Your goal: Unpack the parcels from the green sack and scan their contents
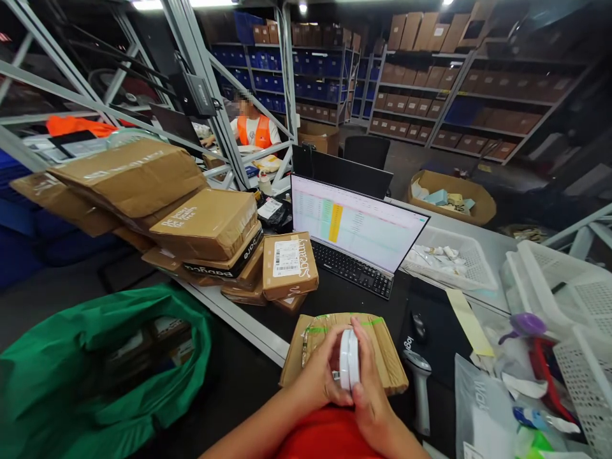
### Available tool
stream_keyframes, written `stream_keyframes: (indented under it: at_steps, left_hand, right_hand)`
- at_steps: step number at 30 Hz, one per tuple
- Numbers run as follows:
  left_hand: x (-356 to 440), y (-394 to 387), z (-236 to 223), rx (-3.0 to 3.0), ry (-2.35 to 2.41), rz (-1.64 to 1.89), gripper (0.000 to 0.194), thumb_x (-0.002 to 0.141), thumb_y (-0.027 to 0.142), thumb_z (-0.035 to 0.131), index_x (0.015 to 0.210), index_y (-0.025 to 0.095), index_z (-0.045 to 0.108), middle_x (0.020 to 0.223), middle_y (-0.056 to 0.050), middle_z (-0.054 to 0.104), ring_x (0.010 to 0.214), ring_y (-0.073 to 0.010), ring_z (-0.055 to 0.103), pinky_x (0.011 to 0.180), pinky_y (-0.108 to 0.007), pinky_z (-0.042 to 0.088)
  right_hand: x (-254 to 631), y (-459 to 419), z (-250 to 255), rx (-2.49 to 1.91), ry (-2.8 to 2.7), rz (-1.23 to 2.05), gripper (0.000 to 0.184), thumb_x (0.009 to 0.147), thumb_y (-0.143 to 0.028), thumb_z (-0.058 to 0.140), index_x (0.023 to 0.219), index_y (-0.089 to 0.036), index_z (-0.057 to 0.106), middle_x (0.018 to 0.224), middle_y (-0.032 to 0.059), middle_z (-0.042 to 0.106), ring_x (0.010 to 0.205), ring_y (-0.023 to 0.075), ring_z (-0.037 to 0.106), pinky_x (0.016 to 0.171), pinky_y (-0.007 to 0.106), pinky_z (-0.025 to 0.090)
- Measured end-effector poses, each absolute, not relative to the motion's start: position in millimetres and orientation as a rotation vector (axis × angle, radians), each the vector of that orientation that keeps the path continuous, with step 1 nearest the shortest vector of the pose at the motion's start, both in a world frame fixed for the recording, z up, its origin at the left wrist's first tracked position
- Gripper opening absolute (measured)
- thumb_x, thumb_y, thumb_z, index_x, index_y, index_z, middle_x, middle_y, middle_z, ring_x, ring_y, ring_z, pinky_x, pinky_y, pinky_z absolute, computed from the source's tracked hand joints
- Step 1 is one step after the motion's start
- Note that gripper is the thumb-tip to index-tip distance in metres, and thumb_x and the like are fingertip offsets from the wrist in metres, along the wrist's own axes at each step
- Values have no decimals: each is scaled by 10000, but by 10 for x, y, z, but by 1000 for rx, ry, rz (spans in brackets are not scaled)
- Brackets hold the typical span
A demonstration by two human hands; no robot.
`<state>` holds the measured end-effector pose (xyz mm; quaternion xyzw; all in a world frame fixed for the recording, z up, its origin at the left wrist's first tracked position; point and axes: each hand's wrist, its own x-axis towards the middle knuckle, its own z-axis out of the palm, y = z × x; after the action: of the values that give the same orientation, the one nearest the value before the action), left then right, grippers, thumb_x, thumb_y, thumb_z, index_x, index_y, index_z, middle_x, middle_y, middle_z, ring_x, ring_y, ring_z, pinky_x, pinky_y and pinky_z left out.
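Over cardboard package (388,364), left hand (319,371) and right hand (370,381) grasping white object (350,361), seemingly round container.

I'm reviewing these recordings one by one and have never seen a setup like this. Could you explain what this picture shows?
There is no machine here: a person works bare-handed, and the single picture comes from a camera worn on that person's head, looking forward and down. The left hand and right hand hold a white rounded object between them, above a cardboard package. On the dark desk are a monitor, a keyboard and, left of these, stacked boxes. A mouse and handheld scanner lie to the right. A green bag stands open at the left.
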<state>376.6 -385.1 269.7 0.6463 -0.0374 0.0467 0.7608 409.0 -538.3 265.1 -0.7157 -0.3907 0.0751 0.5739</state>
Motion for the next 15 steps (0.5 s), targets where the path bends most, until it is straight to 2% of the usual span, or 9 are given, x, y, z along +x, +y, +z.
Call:
stream_keyframes:
  at_steps: [3, 5, 7, 9, 11, 15]
  left_hand:
    - [3813, -3780, 2653, 1672, -126, 55, 1236, 414, 627, 958, 1455, 210, 437, 1480, -225, 504, 1341, -420, 518, 1115, -532, 444]
    - [3845, -3742, 2622, 1871, -274, 33, 1207, 482, 547, 970, 1494, 199, 412, 1565, -258, 395, 1439, -427, 413, 1168, -548, 389]
    - [3866, -3748, 2613, 2069, -497, 33, 1015, 647, 419, 932, 1500, 203, 427, 1639, -257, 252, 1516, -409, 271, 1207, -550, 331]
    - [3872, -3800, 2643, 2235, -697, 68, 763, 803, 286, 829, 1477, 221, 477, 1675, -207, 175, 1552, -381, 147, 1231, -544, 292]
    - [3876, -3873, 2709, 2350, -862, 135, 566, 902, 186, 704, 1439, 233, 530, 1683, -147, 194, 1563, -354, 79, 1249, -533, 262]
    - [3931, -3963, 2838, 2407, -1113, 156, 465, 975, 121, 554, 1411, 282, 559, 1665, -57, 288, 1569, -314, 87, 1264, -532, 228]
  right_hand:
    - [4023, -5428, 2471, -1526, -637, 384, 796, 993, -688, 291, 1636, -259, 105, 1692, 92, 149, 1556, 289, 154, 1266, 512, 182]
    - [4041, -5493, 2342, -1395, -397, 554, 844, 953, -744, 338, 1618, -233, 236, 1661, 105, 262, 1537, 292, 229, 1256, 489, 223]
    - [4097, -5597, 2274, -1246, -214, 732, 841, 916, -778, 398, 1548, -224, 415, 1609, 109, 378, 1513, 297, 294, 1245, 481, 251]
    - [4161, -5731, 2296, -1088, -136, 889, 792, 906, -771, 446, 1469, -221, 533, 1556, 113, 460, 1493, 295, 340, 1230, 484, 278]
    - [4213, -5859, 2390, -952, -123, 1004, 761, 904, -765, 469, 1420, -218, 586, 1508, 124, 517, 1477, 292, 371, 1217, 489, 297]
    - [4289, -6006, 2580, -846, -117, 1089, 861, 859, -848, 423, 1403, -203, 596, 1433, 157, 579, 1445, 301, 421, 1194, 500, 325]
